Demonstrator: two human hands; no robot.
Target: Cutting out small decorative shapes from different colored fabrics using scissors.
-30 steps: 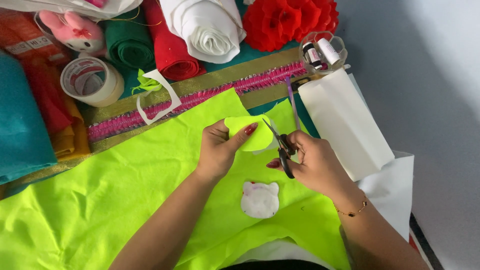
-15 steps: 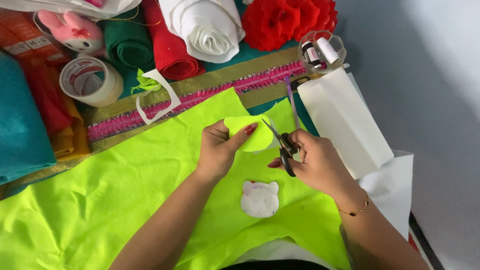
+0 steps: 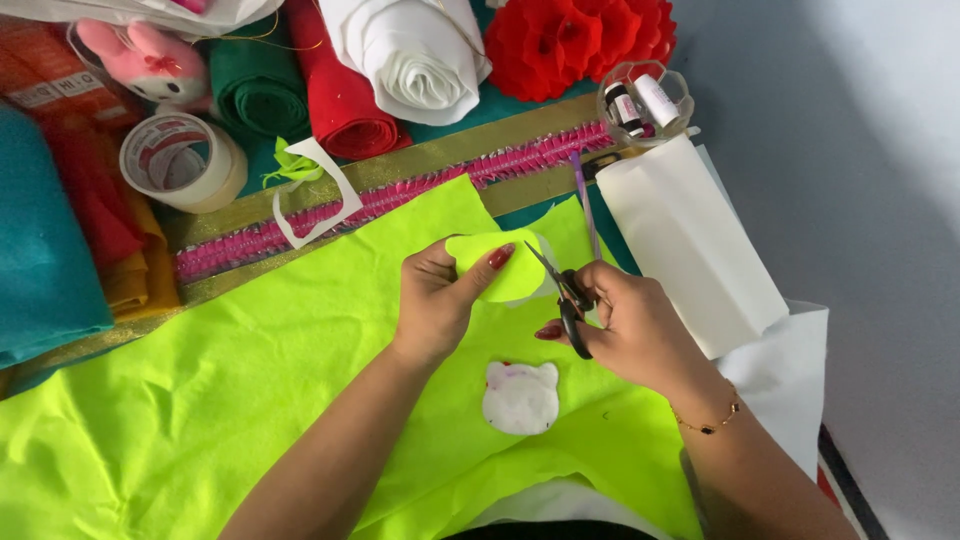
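Note:
My left hand (image 3: 440, 300) pinches a small rounded piece of neon yellow felt (image 3: 495, 265) with a pale paper shape behind it, held just above the big neon yellow felt sheet (image 3: 230, 400). My right hand (image 3: 630, 325) grips black scissors (image 3: 562, 290), whose blades point up-left and meet the right edge of the small piece. On the sheet below both hands lies a small white cat-head cutout (image 3: 521, 397).
Rolls of green (image 3: 255, 85), red (image 3: 340, 95) and white felt (image 3: 415, 55) lie at the top, beside red fabric flowers (image 3: 575, 40). A tape roll (image 3: 180, 160), a pink plush toy (image 3: 145, 60), a pink trim strip (image 3: 400, 195), a jar of spools (image 3: 645, 100) and white folded sheet (image 3: 690, 240) surround the work.

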